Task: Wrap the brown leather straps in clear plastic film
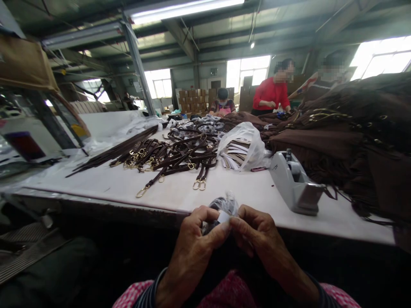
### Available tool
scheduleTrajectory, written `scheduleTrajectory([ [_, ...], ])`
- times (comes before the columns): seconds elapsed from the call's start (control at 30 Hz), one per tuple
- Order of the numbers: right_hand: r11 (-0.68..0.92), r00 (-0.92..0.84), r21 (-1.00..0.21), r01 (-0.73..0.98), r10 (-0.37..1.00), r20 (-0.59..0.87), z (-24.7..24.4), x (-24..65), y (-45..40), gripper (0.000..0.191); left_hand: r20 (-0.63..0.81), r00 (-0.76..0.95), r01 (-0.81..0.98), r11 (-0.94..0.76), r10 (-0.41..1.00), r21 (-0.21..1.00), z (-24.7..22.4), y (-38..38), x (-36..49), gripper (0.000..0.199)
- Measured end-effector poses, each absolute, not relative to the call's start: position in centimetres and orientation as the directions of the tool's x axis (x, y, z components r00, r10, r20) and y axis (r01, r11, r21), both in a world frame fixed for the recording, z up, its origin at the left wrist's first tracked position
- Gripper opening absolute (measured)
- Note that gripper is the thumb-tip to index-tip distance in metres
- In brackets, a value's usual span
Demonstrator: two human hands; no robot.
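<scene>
Close to the table's front edge, my left hand [197, 239] is closed around a small dark bundle wrapped in clear plastic [228, 204]. A small white piece [223, 217], paper or tape, lies on it under my left thumb. My right hand [261, 231] pinches the bundle's right side, fingertips almost meeting my left thumb. What exactly the plastic contains is hard to make out. Beyond my hands lie dark brown straps with gold-coloured clasps [199, 147]; two clasp ends [199, 185] point towards me.
A grey tape dispenser [297, 188] stands to the right on the white table [173, 194]. Behind it rises a large pile of brown fabric pieces [321, 145]. A clear bag of white strips [240, 147] sits mid-table. Co-workers, one in a red top [272, 95], are at the far side.
</scene>
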State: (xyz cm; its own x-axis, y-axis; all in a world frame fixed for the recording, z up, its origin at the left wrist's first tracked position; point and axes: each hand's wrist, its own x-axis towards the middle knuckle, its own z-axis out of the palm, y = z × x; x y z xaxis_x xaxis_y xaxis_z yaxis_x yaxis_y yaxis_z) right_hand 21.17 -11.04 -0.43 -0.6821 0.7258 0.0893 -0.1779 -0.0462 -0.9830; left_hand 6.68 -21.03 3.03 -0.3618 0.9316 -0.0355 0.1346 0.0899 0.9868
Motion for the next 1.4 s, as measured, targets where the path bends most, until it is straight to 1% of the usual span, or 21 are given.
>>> scheduleTrajectory([
  [0.1, -0.061, -0.656, -0.965, -0.256, 0.744, 0.127, -1.1, 20.7, -11.2, 0.046, -0.109, -0.283, -0.016, 0.109, 0.953, 0.994, 3.5, -21.2, 7.0, 0.041],
  [0.17, -0.078, -0.631, -0.943, -0.323, 0.760, 0.154, -1.7, 20.3, -11.2, 0.047, -0.099, -0.256, -0.068, 0.084, 0.962, 0.994, 3.7, -21.2, 7.4, 0.041],
  [0.27, -0.120, -0.626, -0.916, -0.382, 0.763, 0.161, -2.6, 19.8, -11.3, 0.049, -0.088, -0.251, -0.096, 0.066, 0.964, 0.993, 3.6, -21.0, 7.9, 0.041],
  [0.43, -0.159, -0.657, -0.908, -0.388, 0.739, 0.151, -3.3, 19.6, -11.5, 0.043, -0.063, -0.251, -0.145, 0.027, 0.966, 0.989, 3.0, -21.1, 7.7, 0.040],
  [0.57, -0.156, -0.643, -0.935, -0.318, 0.760, 0.091, -3.1, 19.9, -12.2, 0.043, -0.043, -0.268, -0.178, -0.006, 0.962, 0.984, 3.5, -21.3, 7.5, 0.040],
  [0.63, -0.107, -0.604, -0.961, -0.255, 0.793, 0.072, -2.7, 20.4, -12.3, 0.043, -0.055, -0.271, -0.169, 0.009, 0.961, 0.985, 3.8, -21.4, 7.3, 0.040],
  [0.67, -0.057, -0.573, -0.972, -0.228, 0.815, 0.087, -2.4, 20.8, -12.3, 0.042, -0.063, -0.274, -0.158, 0.020, 0.960, 0.987, 3.9, -21.4, 7.3, 0.041],
  [0.7, 0.015, -0.532, -0.979, -0.203, 0.838, 0.123, -2.0, 21.2, -12.1, 0.040, -0.070, -0.281, -0.140, 0.031, 0.957, 0.990, 3.9, -21.4, 7.1, 0.042],
  [0.77, 0.211, -0.449, -0.967, -0.142, 0.857, 0.253, -1.2, 22.3, -11.5, 0.031, -0.083, -0.297, -0.080, 0.062, 0.951, 0.995, 3.6, -21.5, 6.9, 0.044],
  [0.83, 0.443, -0.439, -0.894, -0.061, 0.792, 0.423, -0.3, 23.3, -10.9, 0.014, -0.100, -0.305, 0.008, 0.107, 0.947, 0.994, 3.0, -21.6, 6.6, 0.042],
  [0.87, 0.555, -0.484, -0.832, -0.023, 0.722, 0.495, 0.2, 23.6, -10.6, 0.012, -0.103, -0.301, 0.067, 0.129, 0.948, 0.989, 2.7, -21.7, 6.4, 0.041],
  [0.9, 0.657, -0.560, -0.754, 0.003, 0.626, 0.543, 0.7, 23.8, -10.5, 0.020, -0.100, -0.294, 0.133, 0.144, 0.950, 0.981, 2.5, -21.9, 6.3, 0.038],
  [0.97, 0.815, -0.721, -0.579, 0.020, 0.413, 0.556, 1.4, 23.9, -10.5, 0.035, -0.063, -0.293, 0.266, 0.145, 0.954, 0.953, 2.2, -22.2, 6.0, 0.034],
  [1.03, 0.913, -0.810, -0.407, 0.013, 0.248, 0.531, 1.5, 23.5, -10.8, 0.036, -0.015, -0.290, 0.355, 0.122, 0.957, 0.927, 1.9, -22.5, 5.8, 0.032],
  [1.1, 0.974, -0.813, -0.229, 0.001, 0.134, 0.567, 1.1, 23.0, -11.1, 0.033, 0.002, -0.255, 0.353, 0.091, 0.967, 0.931, 1.7, -22.8, 5.5, 0.033],
  [1.17, 0.999, -0.779, -0.042, 0.003, 0.029, 0.627, 0.4, 22.6, -11.2, 0.036, 0.000, -0.191, 0.282, 0.055, 0.982, 0.958, 1.4, -22.8, 5.2, 0.035],
  [1.23, 0.995, -0.760, 0.097, 0.039, -0.033, 0.649, -0.5, 22.4, -11.1, 0.041, -0.003, -0.151, 0.203, 0.034, 0.989, 0.979, 1.2, -22.8, 5.1, 0.039],
  [1.3, 0.983, -0.756, 0.154, 0.099, -0.026, 0.654, -1.4, 22.2, -11.1, 0.043, 0.013, -0.165, 0.190, 0.019, 0.986, 0.982, 1.3, -22.7, 5.3, 0.038],
  [1.4, 0.968, -0.722, 0.143, 0.206, 0.051, 0.690, -2.5, 22.0, -11.3, 0.044, 0.069, -0.213, 0.311, 0.001, 0.975, 0.951, 1.8, -22.5, 6.1, 0.030],
])
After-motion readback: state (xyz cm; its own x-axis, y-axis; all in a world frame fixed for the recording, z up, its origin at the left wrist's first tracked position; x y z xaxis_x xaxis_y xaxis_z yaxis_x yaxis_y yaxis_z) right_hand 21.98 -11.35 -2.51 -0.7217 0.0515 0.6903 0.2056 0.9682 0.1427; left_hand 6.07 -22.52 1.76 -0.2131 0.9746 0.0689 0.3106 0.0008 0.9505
